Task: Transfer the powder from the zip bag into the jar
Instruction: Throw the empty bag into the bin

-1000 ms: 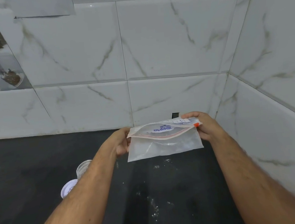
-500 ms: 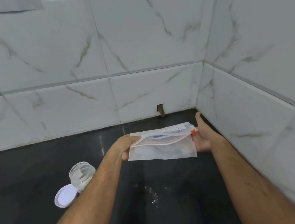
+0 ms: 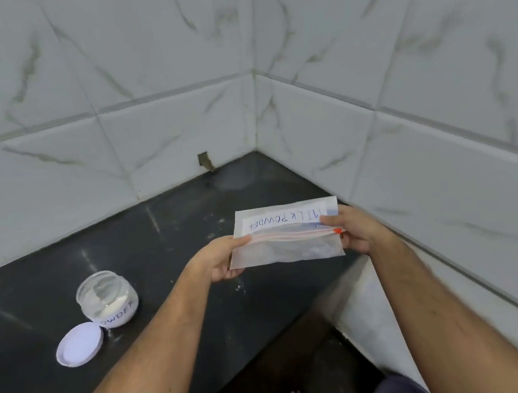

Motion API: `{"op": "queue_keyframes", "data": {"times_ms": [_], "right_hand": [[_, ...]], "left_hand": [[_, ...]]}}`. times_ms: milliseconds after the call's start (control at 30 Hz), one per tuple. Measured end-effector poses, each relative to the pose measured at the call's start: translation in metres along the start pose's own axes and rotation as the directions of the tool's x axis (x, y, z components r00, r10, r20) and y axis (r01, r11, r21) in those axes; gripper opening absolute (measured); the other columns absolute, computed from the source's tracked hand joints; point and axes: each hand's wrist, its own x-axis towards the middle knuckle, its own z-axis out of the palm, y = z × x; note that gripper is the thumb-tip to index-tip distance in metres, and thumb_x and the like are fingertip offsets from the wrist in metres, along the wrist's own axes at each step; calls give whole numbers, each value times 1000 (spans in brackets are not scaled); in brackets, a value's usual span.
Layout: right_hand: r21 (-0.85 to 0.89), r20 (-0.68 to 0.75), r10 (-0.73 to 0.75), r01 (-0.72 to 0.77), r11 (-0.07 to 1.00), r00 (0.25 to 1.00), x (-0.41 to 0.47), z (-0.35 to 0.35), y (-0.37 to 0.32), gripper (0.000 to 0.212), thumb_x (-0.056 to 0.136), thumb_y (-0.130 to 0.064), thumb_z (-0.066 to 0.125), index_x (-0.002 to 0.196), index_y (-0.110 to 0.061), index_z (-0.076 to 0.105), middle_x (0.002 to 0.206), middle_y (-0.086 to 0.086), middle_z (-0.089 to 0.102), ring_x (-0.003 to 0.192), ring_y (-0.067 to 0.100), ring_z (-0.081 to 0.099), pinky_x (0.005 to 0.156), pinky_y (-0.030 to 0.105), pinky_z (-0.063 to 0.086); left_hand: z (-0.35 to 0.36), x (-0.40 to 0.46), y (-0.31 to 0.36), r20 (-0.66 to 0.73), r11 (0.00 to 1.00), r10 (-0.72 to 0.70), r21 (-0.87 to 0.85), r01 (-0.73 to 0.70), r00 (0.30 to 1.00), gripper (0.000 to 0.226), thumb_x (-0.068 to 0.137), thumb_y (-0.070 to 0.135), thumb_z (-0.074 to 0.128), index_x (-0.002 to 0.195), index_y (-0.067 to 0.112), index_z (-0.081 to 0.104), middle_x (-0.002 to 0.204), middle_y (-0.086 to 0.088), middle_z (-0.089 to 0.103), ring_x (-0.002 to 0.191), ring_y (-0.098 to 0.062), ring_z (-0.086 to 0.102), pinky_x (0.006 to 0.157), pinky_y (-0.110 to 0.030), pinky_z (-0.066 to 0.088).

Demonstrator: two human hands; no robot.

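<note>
A clear zip bag (image 3: 287,250) with a white label reading MILK POWDER is held flat above the dark counter. My left hand (image 3: 222,259) pinches its left end. At the right end my right hand (image 3: 353,230) pinches the bag beside the orange zip slider (image 3: 337,230). The bag looks nearly empty. An open clear jar (image 3: 107,299) with white powder in its bottom stands on the counter to the left, apart from both hands. Its white lid (image 3: 79,344) lies flat in front of it.
The black counter (image 3: 161,236) runs into a corner of white marble-look tiled walls (image 3: 401,121) at the back and right. Specks of spilled powder (image 3: 239,287) dot the counter under the bag. The counter's front edge drops to a dark floor at bottom right.
The bag's upper flap has turned up, showing the label. The view has swung down and right, so the jar and lid sit fuller in view.
</note>
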Motion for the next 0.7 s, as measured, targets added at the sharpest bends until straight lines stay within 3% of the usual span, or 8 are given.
{"op": "queue_keyframes", "data": {"times_ms": [67, 167, 233, 300, 400, 500, 600, 700], "right_hand": [[-8, -82, -12, 12, 1000, 997, -32, -20, 17, 31, 96, -1, 62, 126, -5, 65, 107, 10, 77, 83, 22, 76, 59, 32, 62], [-10, -201, -4, 2, 1000, 980, -78, -52, 40, 26, 95, -2, 63, 119, -10, 68, 92, 3, 78, 69, 14, 74, 56, 29, 61], [21, -261, 35, -30, 999, 965, -105, -73, 52, 21, 96, -3, 61, 113, -13, 67, 75, -2, 75, 50, 7, 64, 49, 23, 57], [81, -325, 74, -50, 995, 943, -128, -94, 65, 19, 97, -3, 58, 112, -13, 66, 67, -2, 69, 40, 6, 52, 44, 20, 53], [248, -398, 113, -12, 969, 910, -155, -122, 85, 15, 98, -4, 55, 107, -11, 64, 63, -2, 62, 37, 6, 48, 38, 18, 47], [407, -431, 185, 7, 913, 883, -176, -148, 112, 16, 100, -6, 52, 89, -15, 59, 52, -4, 64, 34, 5, 56, 37, 19, 50], [483, -444, 249, -4, 875, 861, -189, -176, 154, 10, 98, -7, 54, 99, -13, 62, 61, -1, 72, 43, 9, 66, 45, 23, 57], [529, -418, 318, -57, 846, 851, -196, -207, 201, 17, 96, -6, 56, 110, -11, 63, 74, 3, 77, 55, 14, 73, 52, 27, 61]], "left_hand": [[24, 1, -14, 27, 999, 7, 49, -8, 1000, 34, 93, 25, 68, 126, 17, 63, 114, -4, 70, 95, -19, 65, 60, -27, 48], [68, -1, -29, 65, 995, 5, 98, -11, 998, 21, 95, 19, 65, 116, 18, 63, 123, -7, 68, 109, -23, 65, 65, -28, 50], [96, -2, -38, 92, 992, 10, 127, -21, 996, 21, 96, 20, 65, 117, 18, 63, 124, -7, 68, 106, -21, 65, 63, -27, 50], [123, -2, -47, 124, 999, -7, 52, 0, 992, 28, 98, 26, 63, 124, 16, 63, 119, -7, 70, 95, -18, 65, 59, -27, 51], [162, -6, -62, 170, 970, -4, -239, 45, 985, 47, 97, 48, 58, 124, 10, 59, 107, -9, 72, 88, -19, 68, 67, -31, 55], [211, -6, -98, 188, 900, -38, -420, 115, 981, 80, 90, 66, 53, 145, 9, 41, 116, -16, 67, 103, -29, 67, 88, -43, 55], [270, -9, -145, 261, 895, -151, -373, 244, 953, 101, 82, 76, 51, 154, 8, 28, 116, -17, 64, 107, -31, 65, 96, -46, 52], [329, -14, -181, 294, 932, -211, -227, 282, 932, 84, 85, 71, 52, 143, 11, 45, 111, -10, 68, 107, -27, 65, 99, -44, 52]]}}
